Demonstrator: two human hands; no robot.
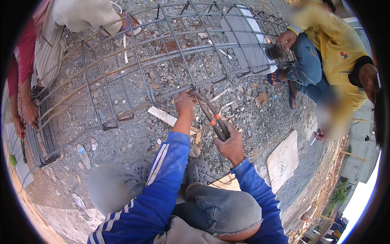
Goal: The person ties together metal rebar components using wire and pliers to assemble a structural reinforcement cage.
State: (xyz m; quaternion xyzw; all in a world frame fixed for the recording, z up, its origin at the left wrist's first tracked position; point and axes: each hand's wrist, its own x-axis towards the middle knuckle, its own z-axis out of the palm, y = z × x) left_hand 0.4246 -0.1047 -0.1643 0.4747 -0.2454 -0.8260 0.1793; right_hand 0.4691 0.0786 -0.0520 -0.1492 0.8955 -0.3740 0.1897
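Observation:
My right hand [230,144] is wrapped around the dark handles of a pair of pincers [214,117] with orange bands. The pincers' jaws meet the near lower bar of a steel rebar cage [178,52], at a joint with a stirrup. Right beside those jaws, my left hand [185,103] has its fingers curled in at the same bar. What they pinch is too small to make out. The cage lies lengthwise across the gravel in front of me, its long bars ringed by several square stirrups.
At the right, a person in a yellow top [337,36] crouches by the cage, one hand on a dark roll [277,51]. Another person's red sleeves [25,53] reach toward stacked stirrups [42,134] at the left. A pale board [283,160] lies right; a wood strip [162,115] lies near my left hand.

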